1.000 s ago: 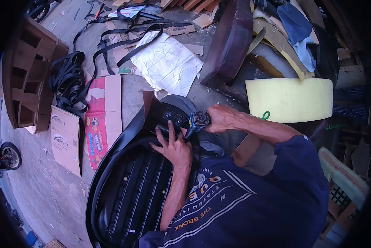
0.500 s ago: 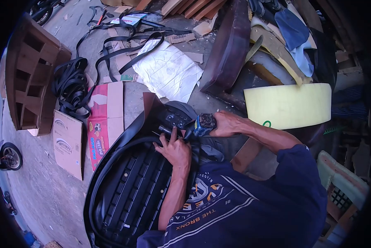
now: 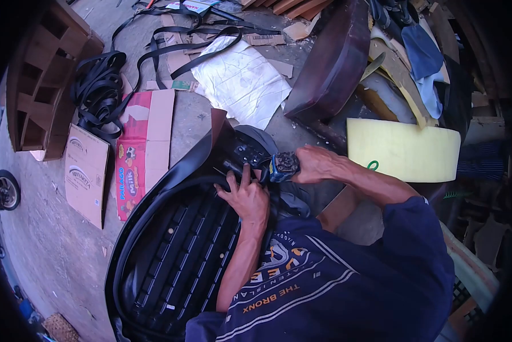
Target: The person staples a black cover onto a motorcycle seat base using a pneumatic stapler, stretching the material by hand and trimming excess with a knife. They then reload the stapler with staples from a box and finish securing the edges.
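A black plastic motorcycle seat base lies underside up, with several raised ribs and a loose black cover around its edge. My left hand rests on its narrow end, fingers spread and fingertips pressing at the black material. From the right, my right hand is wrapped around a dark and blue power drill. The drill is close beside my left fingertips, over the narrow end of the seat. Its front end is mostly hidden.
A yellow foam block and a dark red cushion are on the right. Ahead lies a white sheet with black straps to its left. Flattened cardboard and a brown slatted frame are at left.
The camera view has shifted a little, so the floor items sit differently in it. My left hand stays on the seat's narrow end, and my right hand keeps the drill beside it.
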{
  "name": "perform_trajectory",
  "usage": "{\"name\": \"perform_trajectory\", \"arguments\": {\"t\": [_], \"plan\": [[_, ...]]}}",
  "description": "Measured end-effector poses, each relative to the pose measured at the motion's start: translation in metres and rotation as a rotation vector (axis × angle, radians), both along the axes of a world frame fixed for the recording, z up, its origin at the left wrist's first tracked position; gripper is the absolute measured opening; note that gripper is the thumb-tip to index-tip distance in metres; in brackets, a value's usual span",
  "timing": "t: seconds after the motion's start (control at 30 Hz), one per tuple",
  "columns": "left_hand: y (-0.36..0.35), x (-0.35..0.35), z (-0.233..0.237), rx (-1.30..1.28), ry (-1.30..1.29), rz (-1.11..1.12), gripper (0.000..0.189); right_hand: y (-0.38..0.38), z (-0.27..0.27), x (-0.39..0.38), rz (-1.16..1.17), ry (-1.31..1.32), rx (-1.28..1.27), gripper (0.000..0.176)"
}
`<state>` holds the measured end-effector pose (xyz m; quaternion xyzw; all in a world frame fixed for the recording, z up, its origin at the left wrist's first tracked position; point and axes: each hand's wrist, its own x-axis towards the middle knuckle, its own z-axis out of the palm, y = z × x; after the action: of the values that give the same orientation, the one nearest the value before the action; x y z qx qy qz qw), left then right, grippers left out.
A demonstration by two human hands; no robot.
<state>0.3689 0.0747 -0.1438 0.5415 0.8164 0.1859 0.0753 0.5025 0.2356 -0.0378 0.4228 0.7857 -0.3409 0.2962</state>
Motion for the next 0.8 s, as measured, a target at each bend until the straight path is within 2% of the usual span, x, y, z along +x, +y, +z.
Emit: {"name": "perform_trajectory", "arguments": {"t": [0.17, 0.27, 0.37, 0.43, 0.7, 0.8], "plan": [[-0.004, 0.001, 0.0, 0.012, 0.017, -0.012, 0.018, -0.006, -0.001, 0.002, -0.03, -0.017, 0.035, 0.049], [0.007, -0.004, 0.003, 0.031, -0.018, -0.004, 0.018, 0.007, -0.014, 0.02, -0.235, 0.057, -0.103, 0.054], [0.005, -0.002, 0.002, 0.005, -0.017, -0.001, 0.018, 0.0, 0.009, 0.015, -0.227, 0.023, -0.07, 0.055], [0.004, -0.003, 0.007, -0.064, -0.021, -0.035, 0.019, -0.009, 0.008, 0.016, -0.195, 0.069, -0.038, 0.053], [0.0, 0.002, -0.005, -0.031, 0.026, -0.021, 0.021, -0.011, 0.015, -0.018, -0.046, -0.068, -0.009, 0.05], [-0.003, 0.0, 0.002, -0.013, 0.022, -0.017, 0.019, -0.015, 0.014, -0.008, -0.109, -0.083, -0.027, 0.052]]}}
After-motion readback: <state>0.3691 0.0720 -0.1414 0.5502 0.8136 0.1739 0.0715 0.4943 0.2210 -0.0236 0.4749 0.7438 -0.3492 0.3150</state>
